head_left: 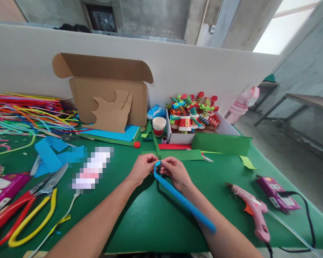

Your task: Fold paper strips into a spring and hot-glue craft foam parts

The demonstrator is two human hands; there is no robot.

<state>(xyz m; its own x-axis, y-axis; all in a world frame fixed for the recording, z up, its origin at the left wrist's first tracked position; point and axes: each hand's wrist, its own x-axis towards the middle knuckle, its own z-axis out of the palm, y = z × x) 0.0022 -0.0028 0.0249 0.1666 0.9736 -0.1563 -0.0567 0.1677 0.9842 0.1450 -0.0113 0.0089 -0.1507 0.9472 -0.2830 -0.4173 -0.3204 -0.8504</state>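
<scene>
A long blue paper strip (185, 200) is bent at its far end, and its loose end runs toward me over my right forearm. Both hands meet at that bent end, near the middle of the green table (140, 222). My left hand (142, 170) is closed in a pinch at its left side. Thumb and fingers of my right hand (176, 172) pinch the strip from the other side. Something dark and a bit of red show between the hands, too covered to make out. Just beyond the fingertips a narrow green strip (155, 141) runs away from me.
Large scissors (47, 188) with red and yellow handles lie left, near blue paper (52, 154). At right are a pink glue gun (250, 206) and a purple power strip (277, 193). Behind stand a paper cup (159, 124), a white box (177, 138) of paper figures and cardboard (110, 79).
</scene>
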